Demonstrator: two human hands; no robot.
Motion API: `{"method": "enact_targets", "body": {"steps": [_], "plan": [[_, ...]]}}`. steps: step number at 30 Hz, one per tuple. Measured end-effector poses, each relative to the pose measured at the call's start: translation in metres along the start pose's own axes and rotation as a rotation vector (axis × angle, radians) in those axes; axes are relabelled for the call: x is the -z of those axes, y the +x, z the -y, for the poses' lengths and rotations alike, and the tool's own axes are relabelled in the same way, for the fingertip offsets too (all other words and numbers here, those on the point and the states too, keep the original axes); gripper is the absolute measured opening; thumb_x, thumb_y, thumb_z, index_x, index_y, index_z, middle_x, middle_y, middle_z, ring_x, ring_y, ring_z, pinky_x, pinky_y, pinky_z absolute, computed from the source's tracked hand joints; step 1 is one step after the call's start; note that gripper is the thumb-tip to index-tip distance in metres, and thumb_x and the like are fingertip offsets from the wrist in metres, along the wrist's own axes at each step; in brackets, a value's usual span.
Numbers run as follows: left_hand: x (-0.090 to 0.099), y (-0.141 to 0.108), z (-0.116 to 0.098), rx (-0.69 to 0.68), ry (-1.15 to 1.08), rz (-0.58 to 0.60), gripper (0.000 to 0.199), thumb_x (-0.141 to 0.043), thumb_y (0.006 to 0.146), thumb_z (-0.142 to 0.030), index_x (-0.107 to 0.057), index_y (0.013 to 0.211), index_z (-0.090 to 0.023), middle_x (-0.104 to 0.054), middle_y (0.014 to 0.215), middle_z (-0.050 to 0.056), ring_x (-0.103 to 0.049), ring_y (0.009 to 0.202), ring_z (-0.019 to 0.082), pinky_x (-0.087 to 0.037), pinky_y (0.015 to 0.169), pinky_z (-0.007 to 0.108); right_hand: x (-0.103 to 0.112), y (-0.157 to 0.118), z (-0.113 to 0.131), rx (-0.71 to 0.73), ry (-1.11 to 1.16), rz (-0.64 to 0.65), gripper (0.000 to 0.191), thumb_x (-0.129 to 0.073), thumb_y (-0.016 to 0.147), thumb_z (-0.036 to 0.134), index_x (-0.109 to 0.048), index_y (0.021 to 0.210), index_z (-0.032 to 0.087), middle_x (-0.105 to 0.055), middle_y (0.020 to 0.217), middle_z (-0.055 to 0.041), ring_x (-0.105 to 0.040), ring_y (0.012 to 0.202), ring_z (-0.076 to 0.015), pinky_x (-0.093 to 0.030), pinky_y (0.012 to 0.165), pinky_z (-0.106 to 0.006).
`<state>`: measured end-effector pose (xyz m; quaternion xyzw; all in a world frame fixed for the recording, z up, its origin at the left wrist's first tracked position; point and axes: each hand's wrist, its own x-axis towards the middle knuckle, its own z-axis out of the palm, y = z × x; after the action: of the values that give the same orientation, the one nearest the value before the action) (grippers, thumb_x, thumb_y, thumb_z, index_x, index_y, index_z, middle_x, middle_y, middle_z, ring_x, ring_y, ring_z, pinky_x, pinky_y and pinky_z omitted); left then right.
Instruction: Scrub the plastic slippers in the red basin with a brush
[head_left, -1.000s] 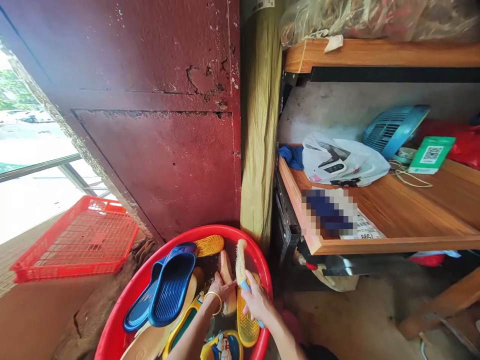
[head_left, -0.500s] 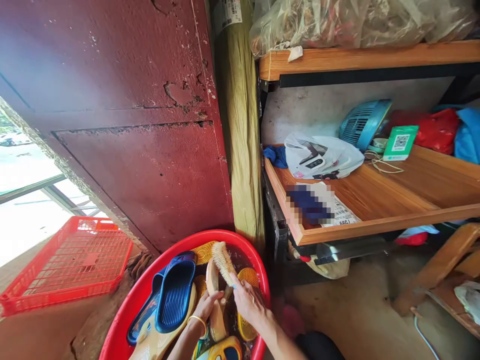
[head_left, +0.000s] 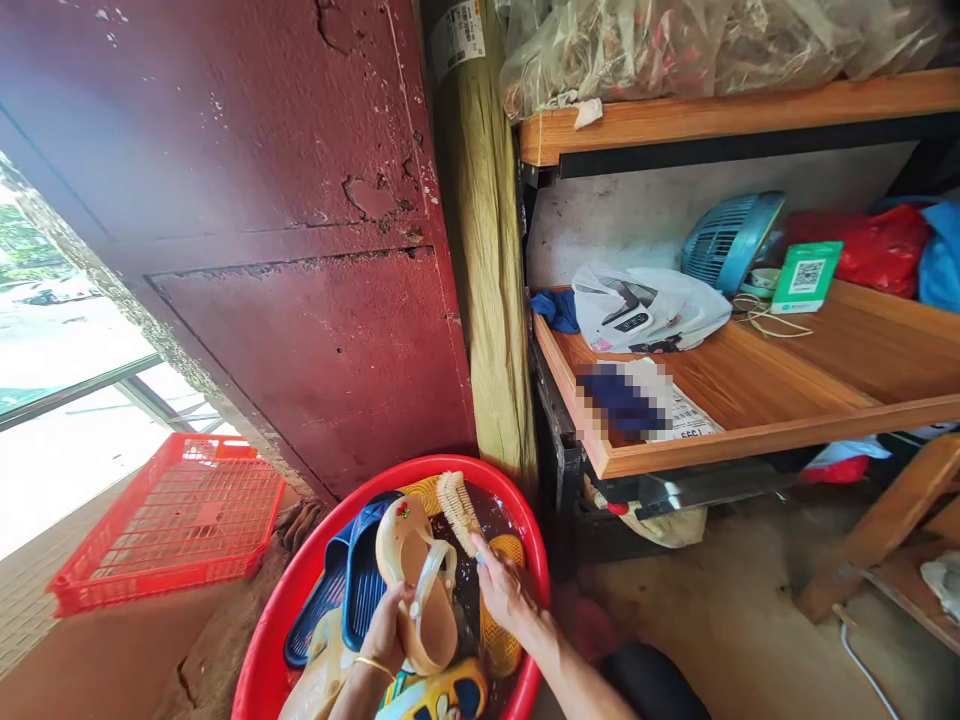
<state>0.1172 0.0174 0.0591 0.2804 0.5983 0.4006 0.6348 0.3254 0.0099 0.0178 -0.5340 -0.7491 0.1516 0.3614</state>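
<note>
My left hand point(head_left: 388, 632) grips a beige clog point(head_left: 433, 636) by its side, with the open top and heel strap facing me. A scrub brush point(head_left: 457, 510) with pale bristles is in my right hand point(head_left: 506, 597), just right of the clog and apart from it. Both hands are over a red basin point(head_left: 247, 640) of dark water. Blue slippers point(head_left: 364, 590) lie left of the clog, and a yellow sandal point(head_left: 499, 625) rests under my right wrist. Nearer me are a yellow patterned slipper point(head_left: 465, 685) and another beige clog point(head_left: 319, 675).
A red plastic crate point(head_left: 169, 520) stands on the ground at left. Behind the basin are a maroon door point(head_left: 322, 370) and a wrapped roll point(head_left: 491, 300). A wooden shelf point(head_left: 675, 455) at right holds a white bag point(head_left: 652, 310), a blue fan point(head_left: 724, 245) and a green QR sign point(head_left: 808, 275).
The clog has been turned from its edge so that its open top now shows, and it sits higher. The brush has come away from it to the right.
</note>
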Motion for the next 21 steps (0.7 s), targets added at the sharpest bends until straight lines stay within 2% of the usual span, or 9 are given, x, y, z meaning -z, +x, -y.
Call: {"method": "enact_targets", "body": {"steps": [4,8,12,17,21], "plan": [[0.006,-0.008,-0.013,0.081,-0.034,0.174,0.028,-0.060,0.068,-0.043,-0.067,0.078,-0.018,-0.073,0.068,0.010,-0.071,0.062,0.029,-0.057,0.066,0.041,0.007,0.010,0.015,-0.057,0.189,0.048,0.055,-0.040,0.098,0.018,-0.047,0.152,0.022,-0.064,0.140,-0.0077,-0.064,0.124,-0.0215,-0.053,0.104,-0.035],[0.005,-0.010,-0.024,0.119,-0.076,0.167,0.050,-0.059,0.076,-0.065,-0.070,0.084,-0.016,-0.073,0.069,0.010,-0.069,0.057,0.026,-0.055,0.059,0.038,0.018,0.010,0.031,-0.003,0.288,0.202,0.055,-0.044,0.093,0.017,-0.056,0.146,0.024,-0.067,0.135,-0.0057,-0.067,0.119,-0.0210,-0.052,0.105,-0.034],[0.008,-0.004,-0.031,0.155,-0.125,0.249,0.073,-0.051,0.078,-0.080,-0.071,0.102,-0.014,-0.076,0.074,0.013,-0.071,0.060,0.027,-0.056,0.060,0.038,0.039,0.002,0.026,-0.045,0.277,0.317,0.056,-0.048,0.089,0.017,-0.059,0.143,0.025,-0.067,0.135,-0.0063,-0.066,0.121,-0.0232,-0.049,0.107,-0.035],[0.008,0.014,-0.031,0.112,-0.140,0.169,0.093,-0.043,0.076,-0.088,-0.066,0.122,-0.010,-0.076,0.080,0.016,-0.072,0.063,0.029,-0.057,0.062,0.041,0.056,-0.008,0.009,-0.205,0.173,0.354,0.059,-0.046,0.087,0.018,-0.059,0.144,0.029,-0.069,0.132,-0.0046,-0.067,0.119,-0.0252,-0.050,0.105,-0.039],[0.000,0.036,-0.036,-0.004,-0.141,0.033,0.096,-0.035,0.082,-0.085,-0.055,0.139,-0.011,-0.077,0.094,0.018,-0.075,0.074,0.029,-0.060,0.071,0.042,0.059,-0.018,0.012,-0.183,0.218,0.340,0.059,-0.046,0.089,0.021,-0.055,0.147,0.027,-0.064,0.139,-0.0039,-0.063,0.125,-0.0229,-0.046,0.109,-0.034]]}}
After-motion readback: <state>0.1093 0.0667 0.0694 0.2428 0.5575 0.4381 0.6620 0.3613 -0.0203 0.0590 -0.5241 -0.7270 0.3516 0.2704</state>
